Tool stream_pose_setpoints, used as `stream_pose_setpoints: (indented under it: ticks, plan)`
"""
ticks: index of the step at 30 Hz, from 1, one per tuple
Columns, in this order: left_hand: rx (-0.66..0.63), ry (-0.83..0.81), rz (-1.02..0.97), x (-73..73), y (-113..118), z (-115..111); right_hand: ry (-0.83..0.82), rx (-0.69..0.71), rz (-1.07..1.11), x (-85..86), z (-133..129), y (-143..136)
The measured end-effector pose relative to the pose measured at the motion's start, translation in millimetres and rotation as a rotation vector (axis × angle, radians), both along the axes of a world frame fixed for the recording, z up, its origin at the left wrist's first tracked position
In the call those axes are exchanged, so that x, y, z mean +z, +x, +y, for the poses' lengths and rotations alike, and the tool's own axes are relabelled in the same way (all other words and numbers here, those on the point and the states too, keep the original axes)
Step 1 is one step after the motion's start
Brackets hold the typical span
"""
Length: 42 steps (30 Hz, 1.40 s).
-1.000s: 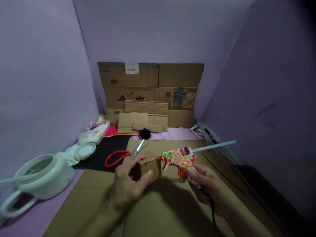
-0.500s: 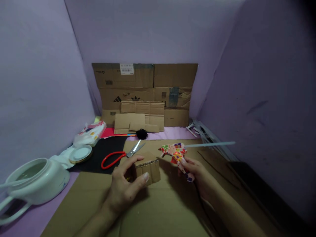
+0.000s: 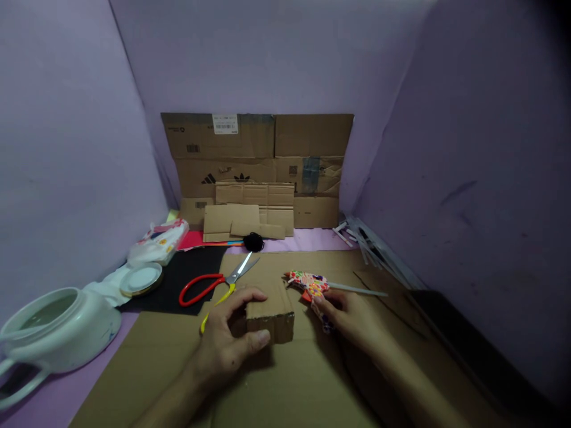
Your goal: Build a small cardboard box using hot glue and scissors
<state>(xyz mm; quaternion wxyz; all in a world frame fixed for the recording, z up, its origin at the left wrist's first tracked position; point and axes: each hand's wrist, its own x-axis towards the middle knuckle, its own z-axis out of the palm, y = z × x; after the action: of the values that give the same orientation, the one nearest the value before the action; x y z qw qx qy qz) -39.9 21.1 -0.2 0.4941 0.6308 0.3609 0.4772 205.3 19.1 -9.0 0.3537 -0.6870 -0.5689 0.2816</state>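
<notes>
My left hand [image 3: 232,333] grips a small folded cardboard box [image 3: 272,309] between thumb and fingers, its rough cut edge facing me. In my right hand [image 3: 352,315] is a glue gun [image 3: 310,285] covered with a colourful pattern, its nozzle pointing left just past the box. A long glue stick [image 3: 357,289] juts out from its rear, and a dark cord trails beneath my wrist. Scissors with one red and one yellow handle [image 3: 201,288] lie behind my left hand, the yellow handle partly hidden by it.
A cardboard sheet [image 3: 147,362] covers the work surface. At left stand a white ceramic pot [image 3: 84,327] and its lid [image 3: 141,276]. Black yarn [image 3: 254,242] lies near cardboard pieces [image 3: 232,221] at the back. Clear glue sticks [image 3: 379,249] lie along the right wall.
The cardboard box has tilted so its top now shows more. The glue gun has turned and dropped slightly, its glue stick now sloping down to the right. The view has shifted a little.
</notes>
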Motion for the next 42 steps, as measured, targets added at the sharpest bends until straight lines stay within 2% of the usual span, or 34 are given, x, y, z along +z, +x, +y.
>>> stream_pose_setpoints:
  ticks: [3,4,6,9,12,14,18,21,24,26,31,37,42]
  plan:
    - [-0.057,-0.103,-0.050,3.0,-1.9,-0.6,0.055,-0.054,-0.061,9.4,-6.4,-2.6]
    - [-0.085,-0.143,-0.084,4.8,-2.1,-1.9,0.074,-0.028,-0.008,12.1,-8.5,-4.7]
    - [-0.160,-0.252,-0.181,8.7,-2.0,-5.9,0.070,0.142,0.284,14.9,-13.1,-10.8]
    - [-0.255,-0.400,-0.320,12.5,-0.7,-12.5,-0.075,0.509,0.896,10.1,-21.6,-22.9]
    - [-0.370,-0.435,-0.378,12.7,1.0,-14.8,-0.233,0.663,1.107,1.4,-30.7,-35.4]
    - [-0.432,-0.428,-0.380,12.1,2.4,-14.2,-0.269,0.677,1.132,-0.4,-35.0,-41.6]
    - [-0.425,-0.358,-0.365,9.5,7.2,-12.7,-0.226,0.679,1.125,7.5,-36.5,-47.9]
    - [-0.312,-0.278,-0.322,3.3,11.0,-10.3,-0.196,0.671,1.156,12.5,-35.3,-50.4]
    - [-0.134,-0.206,-0.195,-4.2,12.3,-6.0,-0.227,0.608,1.236,10.3,-35.4,-51.1]
    - [-0.088,-0.183,-0.130,-7.2,12.1,-4.1,-0.245,0.568,1.260,7.4,-35.3,-49.9]
    - [-0.076,-0.123,-0.089,-7.2,12.2,-7.2,-0.204,0.509,1.261,5.5,-33.2,-46.5]
    - [-0.036,-0.095,-0.052,-4.8,14.7,-12.4,-0.233,0.566,1.286,1.2,-32.3,-48.3]
    - [-0.052,-0.078,-0.008,-4.0,14.0,-15.6,-0.249,0.575,1.266,1.9,-33.5,-49.8]
